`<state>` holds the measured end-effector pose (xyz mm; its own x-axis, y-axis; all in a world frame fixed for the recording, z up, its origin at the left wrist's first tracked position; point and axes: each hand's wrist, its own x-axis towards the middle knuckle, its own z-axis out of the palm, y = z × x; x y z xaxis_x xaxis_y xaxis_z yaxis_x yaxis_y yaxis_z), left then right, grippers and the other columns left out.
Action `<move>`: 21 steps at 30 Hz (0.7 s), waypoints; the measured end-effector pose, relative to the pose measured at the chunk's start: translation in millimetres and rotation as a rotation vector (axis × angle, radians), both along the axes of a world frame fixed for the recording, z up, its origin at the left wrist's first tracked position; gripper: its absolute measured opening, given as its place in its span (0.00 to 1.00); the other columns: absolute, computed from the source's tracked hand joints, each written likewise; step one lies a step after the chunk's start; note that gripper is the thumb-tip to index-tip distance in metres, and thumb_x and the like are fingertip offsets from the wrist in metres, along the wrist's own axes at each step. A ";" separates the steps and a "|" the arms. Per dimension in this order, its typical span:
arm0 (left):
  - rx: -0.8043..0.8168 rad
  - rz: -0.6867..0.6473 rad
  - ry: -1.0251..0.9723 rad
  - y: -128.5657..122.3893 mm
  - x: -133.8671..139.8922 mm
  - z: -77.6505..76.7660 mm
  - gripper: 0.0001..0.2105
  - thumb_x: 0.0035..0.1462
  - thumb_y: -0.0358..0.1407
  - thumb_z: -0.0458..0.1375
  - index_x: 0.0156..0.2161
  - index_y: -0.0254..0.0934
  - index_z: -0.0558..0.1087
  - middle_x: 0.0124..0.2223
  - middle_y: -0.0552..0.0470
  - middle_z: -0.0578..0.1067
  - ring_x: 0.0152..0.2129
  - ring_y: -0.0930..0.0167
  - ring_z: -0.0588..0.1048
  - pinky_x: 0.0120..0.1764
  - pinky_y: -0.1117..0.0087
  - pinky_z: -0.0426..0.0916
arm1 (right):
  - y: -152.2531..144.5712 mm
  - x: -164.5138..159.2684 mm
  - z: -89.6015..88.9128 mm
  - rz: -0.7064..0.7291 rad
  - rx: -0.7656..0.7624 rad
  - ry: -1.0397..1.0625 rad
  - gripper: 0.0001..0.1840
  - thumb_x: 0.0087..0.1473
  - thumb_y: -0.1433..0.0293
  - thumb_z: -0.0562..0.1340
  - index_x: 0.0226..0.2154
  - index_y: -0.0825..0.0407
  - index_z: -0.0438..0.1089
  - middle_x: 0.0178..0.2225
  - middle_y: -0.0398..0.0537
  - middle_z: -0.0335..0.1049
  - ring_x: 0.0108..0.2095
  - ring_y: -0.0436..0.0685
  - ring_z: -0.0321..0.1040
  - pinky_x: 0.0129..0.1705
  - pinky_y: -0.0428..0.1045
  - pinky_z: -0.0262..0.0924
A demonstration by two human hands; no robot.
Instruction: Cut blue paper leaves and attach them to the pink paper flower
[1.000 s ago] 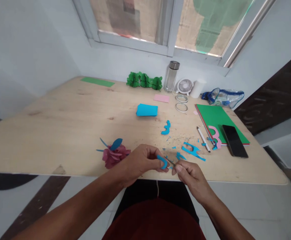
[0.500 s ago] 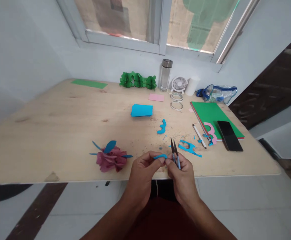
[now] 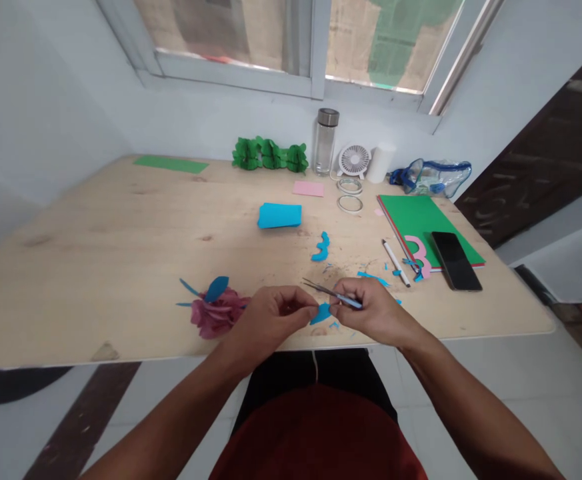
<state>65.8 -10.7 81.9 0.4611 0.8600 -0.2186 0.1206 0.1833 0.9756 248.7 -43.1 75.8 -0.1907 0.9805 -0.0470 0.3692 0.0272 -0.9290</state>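
Observation:
My left hand (image 3: 278,313) pinches the left end of a small blue paper piece (image 3: 321,313) near the table's front edge. Close by on the right, my right hand (image 3: 378,312) is closed around small scissors (image 3: 347,300), whose slim blades point left and away from me. The fingertips of that hand are beside the right end of the blue piece; whether they grip it too, I cannot tell. Left of my hands lies a mauve paper flower (image 3: 215,312) with blue leaves (image 3: 217,289), partly covered by my left hand.
Beyond my hands lie a wavy blue cutout (image 3: 321,247), a blue paper stack (image 3: 279,215) and paper scraps (image 3: 373,277). Rightward are a pen (image 3: 395,262), a phone (image 3: 455,261) and green sheets (image 3: 421,220). A bottle (image 3: 325,147) and fan (image 3: 354,161) stand at the wall.
The scissors have tipped from pointing away to pointing left. My hands have drawn slightly apart, and the blue piece now shows lower between them. The view has shifted a little.

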 end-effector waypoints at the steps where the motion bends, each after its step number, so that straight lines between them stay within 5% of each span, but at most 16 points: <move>1: 0.005 -0.012 0.009 0.9 -0.1 -0.1 0.04 0.43 0.35 0.63 0.22 0.37 0.77 0.22 0.53 0.73 0.22 0.72 0.69 0.26 0.74 0.61 | 1.6 0.7 1.4 0.029 0.016 -0.024 0.05 0.45 0.77 0.58 0.22 0.53 0.66 0.18 0.36 0.56 0.20 0.45 0.51 0.21 0.42 0.44; 6: -0.021 -0.022 0.016 2.0 -0.1 -1.2 0.05 0.42 0.36 0.64 0.21 0.37 0.77 0.22 0.52 0.73 0.22 0.72 0.68 0.27 0.73 0.61 | 9.6 1.2 6.4 0.102 0.061 -0.077 0.07 0.44 0.78 0.57 0.21 0.52 0.67 0.19 0.37 0.58 0.21 0.46 0.53 0.22 0.42 0.45; 10: -0.040 0.122 -0.064 0.3 2.9 -5.9 0.05 0.40 0.35 0.65 0.19 0.38 0.75 0.20 0.55 0.71 0.20 0.74 0.66 0.26 0.74 0.60 | 10.9 0.2 2.8 -0.016 0.042 0.046 0.06 0.48 0.70 0.61 0.22 0.52 0.67 0.19 0.37 0.57 0.22 0.47 0.51 0.23 0.44 0.44; 15: -0.210 0.404 -0.324 -6.5 15.1 -21.9 0.05 0.39 0.34 0.66 0.22 0.36 0.76 0.23 0.55 0.73 0.24 0.74 0.69 0.32 0.73 0.65 | -6.3 -17.3 -28.4 -0.368 -0.022 0.408 0.22 0.54 0.52 0.56 0.24 0.53 0.67 0.15 0.34 0.46 0.17 0.46 0.41 0.20 0.45 0.37; 21: -0.352 0.553 -0.569 -14.3 30.9 -32.2 0.06 0.39 0.34 0.67 0.24 0.35 0.75 0.27 0.54 0.75 0.28 0.73 0.72 0.37 0.71 0.67 | -26.1 -58.6 -64.4 -0.524 -0.092 0.687 0.22 0.53 0.50 0.57 0.27 0.53 0.66 0.15 0.33 0.46 0.17 0.46 0.40 0.19 0.44 0.36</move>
<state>96.6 -25.0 49.8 0.1172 0.9188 -0.3768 -0.5642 0.3739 0.7361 190.1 -69.1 11.4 0.2694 0.9477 -0.1711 -0.3307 -0.0758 -0.9407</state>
